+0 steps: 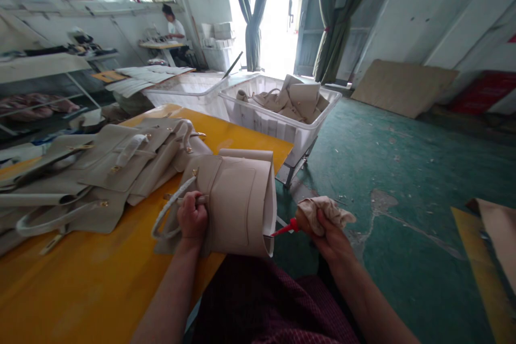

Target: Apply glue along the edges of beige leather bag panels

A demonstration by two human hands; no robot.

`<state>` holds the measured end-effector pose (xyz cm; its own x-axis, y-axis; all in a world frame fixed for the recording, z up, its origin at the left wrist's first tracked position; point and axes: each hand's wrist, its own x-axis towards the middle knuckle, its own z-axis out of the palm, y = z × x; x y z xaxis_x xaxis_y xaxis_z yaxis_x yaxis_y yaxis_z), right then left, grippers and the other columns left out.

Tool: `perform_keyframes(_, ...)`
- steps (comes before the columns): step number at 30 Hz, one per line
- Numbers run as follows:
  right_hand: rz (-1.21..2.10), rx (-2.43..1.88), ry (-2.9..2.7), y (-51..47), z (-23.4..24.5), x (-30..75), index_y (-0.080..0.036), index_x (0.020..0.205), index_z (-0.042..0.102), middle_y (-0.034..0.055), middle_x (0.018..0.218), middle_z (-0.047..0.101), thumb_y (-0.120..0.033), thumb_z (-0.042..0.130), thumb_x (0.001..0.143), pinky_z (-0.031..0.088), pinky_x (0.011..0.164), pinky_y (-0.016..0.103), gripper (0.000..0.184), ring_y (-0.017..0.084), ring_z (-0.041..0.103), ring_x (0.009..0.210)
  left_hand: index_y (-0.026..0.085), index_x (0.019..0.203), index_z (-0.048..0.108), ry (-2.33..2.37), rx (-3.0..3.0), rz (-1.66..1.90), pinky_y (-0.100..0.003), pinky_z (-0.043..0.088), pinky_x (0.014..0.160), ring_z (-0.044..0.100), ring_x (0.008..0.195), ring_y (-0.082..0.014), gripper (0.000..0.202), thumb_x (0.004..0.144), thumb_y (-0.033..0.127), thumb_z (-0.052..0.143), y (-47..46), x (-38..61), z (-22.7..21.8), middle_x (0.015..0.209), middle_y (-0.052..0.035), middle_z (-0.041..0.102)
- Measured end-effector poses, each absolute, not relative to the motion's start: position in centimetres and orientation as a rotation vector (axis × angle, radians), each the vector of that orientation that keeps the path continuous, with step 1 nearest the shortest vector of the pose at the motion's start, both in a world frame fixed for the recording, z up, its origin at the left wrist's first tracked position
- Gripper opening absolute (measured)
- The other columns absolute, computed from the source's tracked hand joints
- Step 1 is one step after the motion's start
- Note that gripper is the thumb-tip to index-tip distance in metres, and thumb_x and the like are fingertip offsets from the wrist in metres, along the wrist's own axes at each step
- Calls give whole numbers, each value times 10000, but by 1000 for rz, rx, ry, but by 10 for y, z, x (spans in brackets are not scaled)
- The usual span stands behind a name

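Note:
A half-made beige leather handbag (237, 199) stands on its side at the edge of the yellow table (80, 279). My left hand (192, 216) grips its rounded handle (171, 209) and steadies the bag. My right hand (328, 239) holds a crumpled cloth (326, 212) wrapped around a bottle with a red nozzle (286, 228). That nozzle tip reaches the lower edge of the bag's open side. Several similar beige bags (121, 161) lie in a pile to the left on the table.
A white bin on wheels (274, 118) holding beige leather pieces stands beyond the table, beside a second white bin (181, 91). A person in a white shirt (174, 32) sits at a far bench. Green worn flooring (403, 172) spreads to the right, with boards against the wall.

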<state>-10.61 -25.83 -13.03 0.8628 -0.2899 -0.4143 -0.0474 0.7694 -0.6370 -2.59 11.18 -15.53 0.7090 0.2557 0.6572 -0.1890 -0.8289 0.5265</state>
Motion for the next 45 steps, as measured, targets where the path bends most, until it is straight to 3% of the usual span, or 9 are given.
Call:
perform_keyframes(9, -121, -538, 674, -256, -128, -117, -245, 893, 764, 14, 955, 811, -196, 1062, 500, 709, 673, 384, 495, 264, 784, 826, 245, 929, 565, 71, 2326, 1013, -368, 482, 824, 624, 862, -262, 244, 718, 140, 502, 110, -26, -155, 850, -60, 647)
perform_keyframes(17, -123, -616, 576, -260, -135, -127, -254, 907, 759, 14, 923, 799, -308, 1040, 586, 715, 783, 466, 430, 312, 782, 930, 245, 911, 561, 59, 2324, 1052, -365, 485, 828, 628, 858, -261, 212, 732, 152, 496, 110, -25, -156, 856, -67, 653)
perform_keyframes(23, -248, -650, 529, -253, -132, -128, -276, 939, 761, -15, 968, 797, -307, 1044, 580, 716, 718, 377, 459, 266, 775, 916, 247, 892, 557, 101, 2316, 998, -353, 483, 822, 628, 868, -256, 220, 718, 124, 502, 109, -23, -154, 845, -59, 651)
perform_keyframes(27, -282, -626, 530, -247, -122, -130, -271, 948, 778, -14, 990, 799, -338, 1075, 502, 700, 675, 320, 540, 231, 768, 879, 246, 876, 549, 110, 2313, 978, -347, 484, 833, 634, 881, -254, 223, 703, 112, 505, 107, -22, -152, 851, -58, 657)
perform_keyframes(34, -383, -686, 546, -238, -111, -132, -255, 934, 784, -36, 930, 792, -339, 1097, 393, 674, 732, 232, 631, 167, 756, 831, 247, 894, 552, 124, 2311, 924, -358, 490, 829, 645, 899, -267, 230, 708, 117, 510, 105, -23, -149, 882, -68, 672)
perform_keyframes(40, -520, -799, 450, -232, -115, -137, -280, 900, 750, -65, 875, 765, -329, 1067, 487, 656, 797, 223, 522, 161, 755, 849, 240, 883, 554, 130, 2316, 908, -366, 479, 826, 645, 892, -280, 193, 735, 121, 516, 105, -22, -148, 872, -79, 670)
perform_keyframes(45, -562, -802, 437, -241, -111, -143, -273, 937, 738, -51, 907, 772, -277, 1049, 485, 656, 778, 228, 549, 166, 750, 848, 239, 880, 549, 122, 2306, 893, -363, 481, 839, 641, 890, -271, 191, 745, 109, 512, 105, -22, -148, 878, -75, 666)
